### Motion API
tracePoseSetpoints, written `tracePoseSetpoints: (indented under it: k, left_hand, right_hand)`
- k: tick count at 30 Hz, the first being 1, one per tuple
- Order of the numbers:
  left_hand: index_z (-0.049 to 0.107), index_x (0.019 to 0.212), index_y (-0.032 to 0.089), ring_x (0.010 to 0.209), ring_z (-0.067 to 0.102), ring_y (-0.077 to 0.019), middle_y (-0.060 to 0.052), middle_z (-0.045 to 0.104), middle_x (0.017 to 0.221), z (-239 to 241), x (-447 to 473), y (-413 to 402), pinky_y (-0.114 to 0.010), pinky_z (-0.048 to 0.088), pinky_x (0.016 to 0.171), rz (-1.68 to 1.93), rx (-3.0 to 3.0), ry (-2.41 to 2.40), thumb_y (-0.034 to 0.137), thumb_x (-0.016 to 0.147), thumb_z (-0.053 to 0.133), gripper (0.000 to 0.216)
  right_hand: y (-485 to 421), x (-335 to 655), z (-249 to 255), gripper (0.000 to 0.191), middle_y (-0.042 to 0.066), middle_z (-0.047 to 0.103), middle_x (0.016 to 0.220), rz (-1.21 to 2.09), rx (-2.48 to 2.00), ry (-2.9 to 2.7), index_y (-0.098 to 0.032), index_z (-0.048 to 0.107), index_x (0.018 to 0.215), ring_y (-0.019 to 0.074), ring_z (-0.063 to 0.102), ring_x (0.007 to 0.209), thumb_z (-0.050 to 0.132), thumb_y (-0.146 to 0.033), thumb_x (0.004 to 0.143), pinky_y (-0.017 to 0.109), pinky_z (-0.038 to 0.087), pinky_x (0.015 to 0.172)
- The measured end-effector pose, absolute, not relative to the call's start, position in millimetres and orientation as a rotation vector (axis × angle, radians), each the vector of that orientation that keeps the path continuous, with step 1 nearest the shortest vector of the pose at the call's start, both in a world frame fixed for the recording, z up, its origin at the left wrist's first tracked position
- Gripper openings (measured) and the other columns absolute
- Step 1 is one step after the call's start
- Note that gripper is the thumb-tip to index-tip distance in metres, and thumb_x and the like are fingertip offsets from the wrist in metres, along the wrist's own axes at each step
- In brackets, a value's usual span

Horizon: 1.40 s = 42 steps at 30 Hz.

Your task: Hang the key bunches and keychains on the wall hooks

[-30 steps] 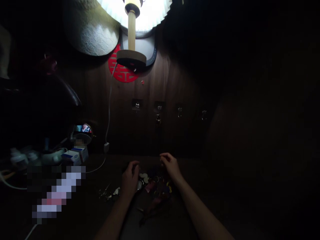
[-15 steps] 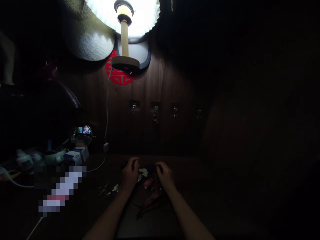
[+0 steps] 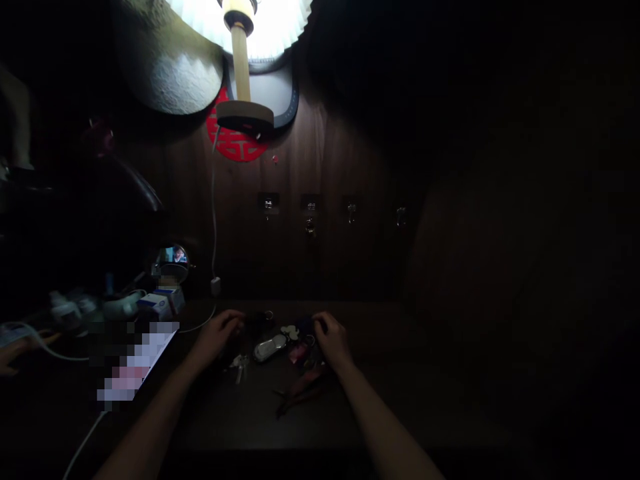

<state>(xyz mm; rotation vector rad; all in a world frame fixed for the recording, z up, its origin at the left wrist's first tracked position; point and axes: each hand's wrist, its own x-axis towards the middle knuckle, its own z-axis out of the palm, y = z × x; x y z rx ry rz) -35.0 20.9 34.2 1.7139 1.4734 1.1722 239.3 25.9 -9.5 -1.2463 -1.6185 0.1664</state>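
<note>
The left hand (image 3: 217, 335) lies on the dark table (image 3: 240, 427) with its grip curled narrow, just beside a small bunch of metal keys (image 3: 240, 367), and the dim light leaves it unclear whether it holds anything. The right hand (image 3: 333, 341) has a similar narrow grip at the far side of the pile, touching or just beside a dark navy item (image 3: 304, 327) too dim to identify. Between the hands lie a silver oval key fob (image 3: 270, 348), a pale flower-shaped charm (image 3: 289, 331), a pink tag (image 3: 299, 352) and a dark red strap (image 3: 303, 393). A white cable (image 3: 214, 220) runs down the wood-grain wall (image 3: 350, 267) beneath a lit lamp (image 3: 240, 60) with a pleated shade, and a round mirror (image 3: 173, 263) stands behind a blue and white box (image 3: 160, 301)
</note>
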Motion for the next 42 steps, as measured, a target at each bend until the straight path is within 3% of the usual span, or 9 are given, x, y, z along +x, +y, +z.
tracePoseSetpoints:
  k: [8,13,18,21,26,33,42]
  left_hand:
    - [0.069,0.088,0.023,0.098,0.063,-0.0251,-0.004,0.072,0.099,36.8,-88.0,-8.4,-0.038,0.046,0.090,0.887,1.839,1.486,0.035,0.061,0.054,0.033]
    - [0.069,0.094,0.027,0.102,0.061,-0.0248,-0.001,0.070,0.106,39.2,-90.2,-28.2,-0.037,0.045,0.092,0.822,1.820,1.475,0.035,0.062,0.059,0.035]
    - [0.061,0.114,0.029,0.116,0.052,-0.0267,-0.004,0.058,0.126,33.3,-82.7,-35.4,-0.039,0.041,0.097,0.652,1.918,1.519,0.034,0.056,0.070,0.059]
    - [0.058,0.117,0.030,0.122,0.045,-0.0290,-0.006,0.052,0.132,23.9,-72.7,-33.0,-0.043,0.037,0.100,0.654,2.030,1.517,0.035,0.056,0.070,0.063]
    - [0.065,0.098,0.029,0.116,0.049,-0.0280,-0.006,0.056,0.126,14.5,-57.9,-26.7,-0.042,0.040,0.097,0.784,2.091,1.565,0.034,0.058,0.069,0.040]
    - [0.063,0.071,0.024,0.105,0.055,-0.0272,-0.006,0.063,0.108,-1.1,-53.0,0.4,-0.041,0.043,0.091,0.920,2.132,1.626,0.035,0.056,0.070,0.021]
    - [0.065,0.080,0.023,0.098,0.057,-0.0237,-0.006,0.064,0.101,1.1,-27.5,33.5,-0.034,0.043,0.085,0.815,2.255,1.595,0.034,0.068,0.062,0.016]
  right_hand:
    - [25.7,238.8,-9.2,0.021,0.004,0.066,0.081,0.185,-1.237,-1.623,-0.022,0.062,0.079,0.0189,0.062,0.080,0.041,-0.022,0.078,0.030,0.044,0.075]
    - [26.7,238.3,-10.9,0.021,0.004,0.066,0.081,0.189,-1.238,-1.626,-0.022,0.062,0.080,0.0185,0.061,0.080,0.041,-0.022,0.078,0.030,0.044,0.075]
    - [26.1,238.1,-10.3,0.022,0.004,0.066,0.083,0.197,-1.245,-1.646,-0.021,0.061,0.080,0.0185,0.061,0.081,0.040,-0.023,0.080,0.030,0.044,0.075]
    - [25.5,238.3,-9.6,0.022,0.004,0.066,0.083,0.209,-1.244,-1.642,-0.021,0.061,0.080,0.0188,0.061,0.081,0.040,-0.023,0.079,0.030,0.044,0.075]
    - [25.6,238.5,-9.9,0.021,0.004,0.066,0.082,0.217,-1.234,-1.631,-0.021,0.062,0.080,0.0186,0.061,0.080,0.041,-0.022,0.078,0.030,0.045,0.074]
    - [26.7,238.6,-10.1,0.021,0.003,0.066,0.081,0.203,-1.224,-1.636,-0.022,0.062,0.078,0.0182,0.062,0.079,0.041,-0.021,0.077,0.029,0.045,0.075]
    - [27.6,239.3,-10.4,0.020,0.004,0.066,0.082,0.208,-1.254,-1.636,-0.021,0.061,0.080,0.0192,0.062,0.081,0.041,-0.022,0.078,0.030,0.045,0.075]
